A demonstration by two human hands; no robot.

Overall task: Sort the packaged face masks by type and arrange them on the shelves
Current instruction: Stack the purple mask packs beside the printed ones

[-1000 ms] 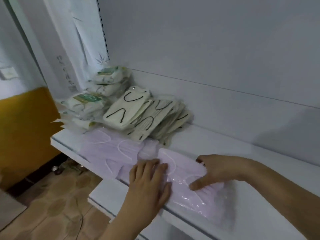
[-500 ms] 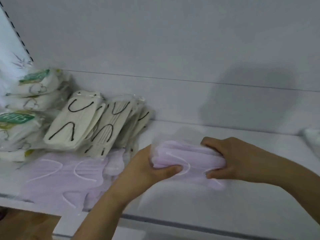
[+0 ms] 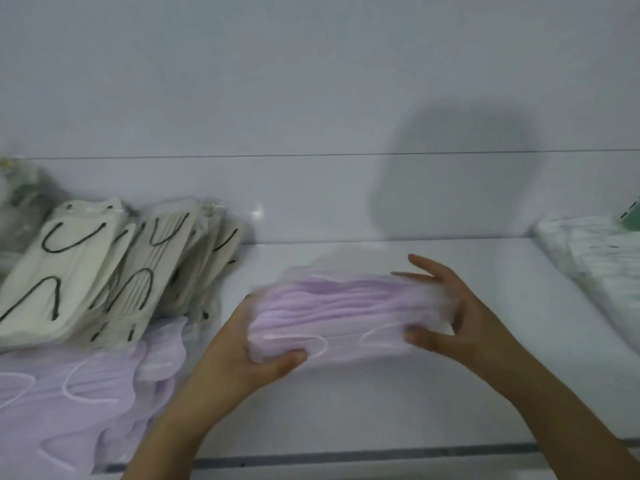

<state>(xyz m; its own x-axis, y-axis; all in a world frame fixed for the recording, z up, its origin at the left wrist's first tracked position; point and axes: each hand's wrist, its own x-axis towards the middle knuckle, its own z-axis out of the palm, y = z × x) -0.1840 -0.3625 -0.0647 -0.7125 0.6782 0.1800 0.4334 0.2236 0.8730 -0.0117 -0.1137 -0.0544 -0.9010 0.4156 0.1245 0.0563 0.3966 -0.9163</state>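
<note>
A stack of lilac packaged masks [image 3: 339, 313] stands on edge on the white shelf [image 3: 381, 410], held between both hands. My left hand [image 3: 249, 351] grips its left end, thumb curled under the front. My right hand [image 3: 453, 317] holds the right end, thumb on the front and fingers spread behind. More lilac mask packs [image 3: 69, 403] lie flat at the shelf's front left. Cream mask packs with black ear loops [image 3: 104, 271] lean in a row behind them.
White and green packs [image 3: 595, 265] lie at the shelf's right end. Blurred green-printed packs [image 3: 17, 202] sit at the far left. The white back wall [image 3: 311, 98] rises behind. The shelf's grey front edge [image 3: 346, 455] runs along the bottom.
The lilac stack was lying flat under both hands at the shelf's front edge. The hands have gathered it, lifted it on edge and moved it further back on the shelf. The view has shifted right.
</note>
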